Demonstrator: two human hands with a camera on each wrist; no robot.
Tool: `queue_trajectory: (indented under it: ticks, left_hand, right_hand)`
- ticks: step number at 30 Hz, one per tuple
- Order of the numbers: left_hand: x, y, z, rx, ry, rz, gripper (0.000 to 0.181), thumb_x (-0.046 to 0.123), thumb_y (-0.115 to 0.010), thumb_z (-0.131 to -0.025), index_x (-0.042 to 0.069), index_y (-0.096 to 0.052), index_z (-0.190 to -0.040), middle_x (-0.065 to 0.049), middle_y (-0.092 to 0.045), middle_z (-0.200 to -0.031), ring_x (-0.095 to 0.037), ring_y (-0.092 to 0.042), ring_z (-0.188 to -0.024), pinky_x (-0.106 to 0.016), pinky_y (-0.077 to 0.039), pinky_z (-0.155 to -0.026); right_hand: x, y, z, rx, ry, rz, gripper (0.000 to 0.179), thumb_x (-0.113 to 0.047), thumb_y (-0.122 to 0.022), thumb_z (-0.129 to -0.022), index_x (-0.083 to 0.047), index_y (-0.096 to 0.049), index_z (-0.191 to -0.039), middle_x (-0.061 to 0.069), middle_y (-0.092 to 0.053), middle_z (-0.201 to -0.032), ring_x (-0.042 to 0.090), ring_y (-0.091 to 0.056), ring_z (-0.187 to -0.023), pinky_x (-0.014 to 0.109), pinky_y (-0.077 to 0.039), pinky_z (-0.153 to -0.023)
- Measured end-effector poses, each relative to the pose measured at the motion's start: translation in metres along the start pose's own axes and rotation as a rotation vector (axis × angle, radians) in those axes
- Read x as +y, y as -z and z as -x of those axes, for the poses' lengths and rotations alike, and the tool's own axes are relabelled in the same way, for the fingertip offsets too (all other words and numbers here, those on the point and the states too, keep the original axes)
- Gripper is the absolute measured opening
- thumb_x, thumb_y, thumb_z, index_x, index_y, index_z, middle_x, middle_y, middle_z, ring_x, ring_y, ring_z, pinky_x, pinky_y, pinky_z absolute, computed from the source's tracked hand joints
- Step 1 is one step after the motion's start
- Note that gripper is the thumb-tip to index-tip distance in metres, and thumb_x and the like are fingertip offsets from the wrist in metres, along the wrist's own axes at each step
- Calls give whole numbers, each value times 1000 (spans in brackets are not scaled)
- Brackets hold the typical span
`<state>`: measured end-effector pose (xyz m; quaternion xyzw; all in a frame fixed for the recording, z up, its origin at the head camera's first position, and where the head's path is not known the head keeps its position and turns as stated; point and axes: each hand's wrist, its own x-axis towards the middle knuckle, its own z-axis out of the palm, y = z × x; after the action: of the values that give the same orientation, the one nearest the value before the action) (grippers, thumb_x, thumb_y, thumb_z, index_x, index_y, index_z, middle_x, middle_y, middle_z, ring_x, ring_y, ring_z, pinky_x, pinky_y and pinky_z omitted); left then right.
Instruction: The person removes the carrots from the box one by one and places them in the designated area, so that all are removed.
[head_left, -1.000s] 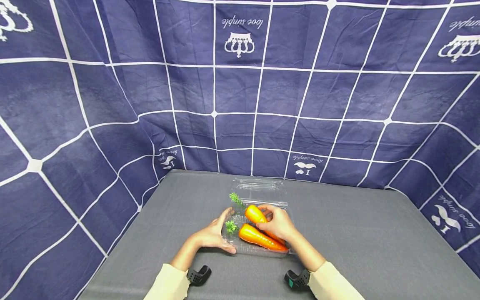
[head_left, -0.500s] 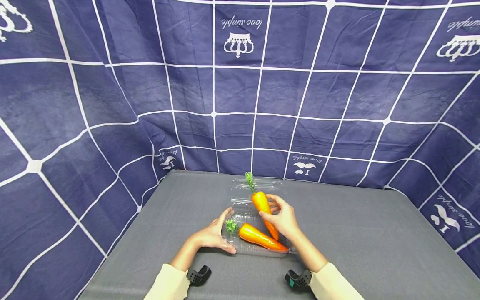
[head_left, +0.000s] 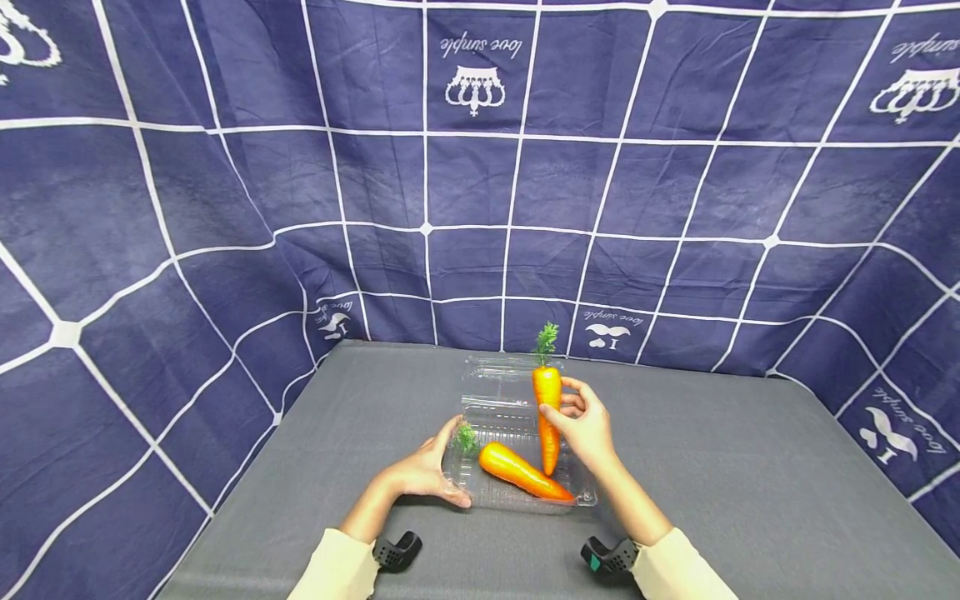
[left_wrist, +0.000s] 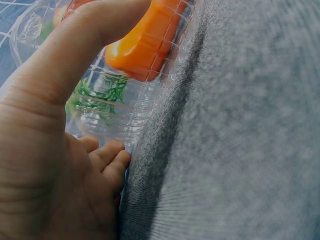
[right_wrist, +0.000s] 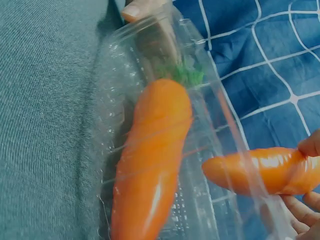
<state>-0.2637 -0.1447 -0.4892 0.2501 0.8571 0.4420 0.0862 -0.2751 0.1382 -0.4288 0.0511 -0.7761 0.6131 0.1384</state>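
Two hands work at a clear plastic box [head_left: 495,498], lower centre of the head view, on a grey cloth tabletop [head_left: 712,458]; bg is a navy curtain [head_left: 480,187] w/ white grid lines. R hand [head_left: 588,421], right of centre, pinches the held carrot [head_left: 547,390] mid-body, thumb on the near side, fingers behind. The carrot is orange w/ a feathery green top, stands nearly upright in the head view, top up, tip down, & overlaps the box's right half; can't tell if the tip touches plastic. A 2nd carrot [head_left: 522,473] lies slantwise inside, greens at the left end, tip at the lower right corner. L hand [head_left: 423,473] grips the box's left end, thumb & fingers spread wide apart, thumb at the front corner, fingers round to the back. The open lid [head_left: 497,385] lies toward the top of the box. Handling, a judgement: both carrots look like glossy fakes, prob. light, fairly stiff, a bit slick; best hold is round the thick upper body, thumb opposite fingers, not the thin tip or flimsy greens. Box walls look thin & prob. flex or crease if squeezed, so hold by the end corners, lightly.
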Motion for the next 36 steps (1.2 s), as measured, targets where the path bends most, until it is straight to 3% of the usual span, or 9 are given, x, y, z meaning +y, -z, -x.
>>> queue_trajectory:
  ticks: [7, 11, 16, 27, 36]
  left_hand:
    - [-1, -1, 0, 1, -23, 21, 129, 29, -97, -56, 3, -16, -152, -17, -32, -153, -38, -31, -137, -57, -25, -109]
    - [0, 0, 0, 1, -10, 18, 130, 31, -97, -56, 3, -15, -153, -21, -30, -153, -40, -30, -137, -58, -25, -109]
    - [0, 0, 0, 0, 22, 4, 132, 33, -97, -55, 6, -14, -154, -23, -29, -153, -41, -31, -136, -60, -26, -107]
    - [1, -1, 3, -3, -5, 12, 131, 31, -97, -56, 2, -14, -153, -18, -31, -153, -41, -29, -137, -60, -24, -108]
    - [-1, -1, 2, -2, -16, 21, 129, 28, -96, -56, 1, -15, -152, -22, -30, -153, -42, -29, -137, -60, -23, -108]
  right_hand:
    - [-3, 15, 3, -6, -111, -147, 51, 0, -72, -84, 3, -50, -130, 8, -67, -89, 6, -63, -68, 24, -52, -56]
    - [-4, 24, 5, 14, -144, -204, 50, 0, -67, -88, 5, -46, -133, 1, -67, -84, 6, -64, -67, 26, -54, -57]
    - [1, 39, 6, 54, -162, -192, 47, -1, -64, -89, 6, -47, -132, -7, -66, -76, 6, -62, -64, 25, -53, -56]
    - [17, 70, 11, 107, -232, -185, 45, -4, -61, -92, 5, -44, -134, -14, -64, -73, 4, -60, -63, 23, -52, -54]
    - [31, 86, 13, 112, -271, -151, 47, -7, -63, -92, 2, -44, -134, -15, -64, -75, 4, -61, -65, 24, -53, -55]
